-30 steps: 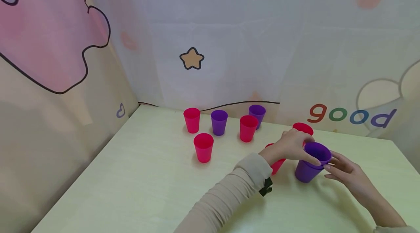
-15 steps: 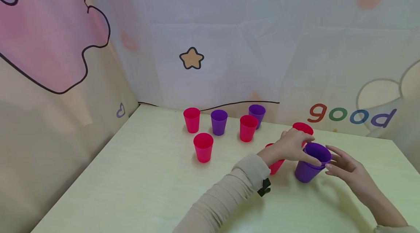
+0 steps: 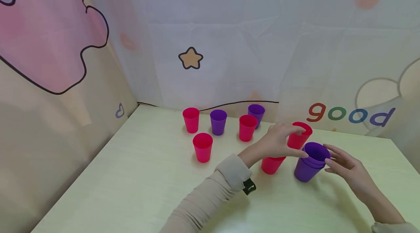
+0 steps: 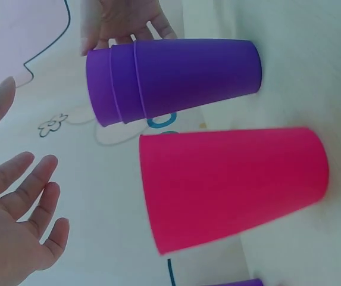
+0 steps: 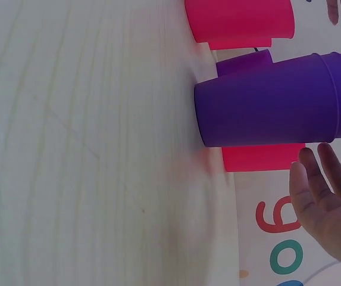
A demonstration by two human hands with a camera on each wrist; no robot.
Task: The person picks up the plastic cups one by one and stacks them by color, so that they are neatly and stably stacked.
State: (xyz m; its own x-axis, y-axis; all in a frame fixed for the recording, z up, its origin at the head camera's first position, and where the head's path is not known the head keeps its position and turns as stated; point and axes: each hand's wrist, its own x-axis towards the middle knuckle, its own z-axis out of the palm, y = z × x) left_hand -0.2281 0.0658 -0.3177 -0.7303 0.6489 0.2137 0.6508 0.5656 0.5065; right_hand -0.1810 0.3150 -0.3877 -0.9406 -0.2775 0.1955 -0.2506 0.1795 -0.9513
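Three nested purple cups [image 3: 306, 171] stand upright on the right part of the table, their stacked rims plain in the left wrist view. My left hand [image 3: 279, 141] hovers left of the stack with thumb and fingers spread and nothing between them. On the other side, my right hand [image 3: 351, 171] has its loosely bent fingers beside the stack's upper rim. The thumb tip lies at the rim; whether it touches, I cannot tell. Below my left hand is a red cup [image 3: 270, 166], partly covered by it. Another red cup [image 3: 298, 140] stands behind the stack.
Left of the hands stand single upright cups: red ones [image 3: 191, 120] [image 3: 202, 149] [image 3: 247, 129] and purple ones [image 3: 218, 123] [image 3: 259, 114]. A printed cloth backdrop [image 3: 223, 61] rises behind the table [image 3: 131, 189].
My left hand has drawn off the purple stack to the left, uncovering more of the red cup behind. My right hand's fingers have loosened slightly at the rim. The stack stays in place.
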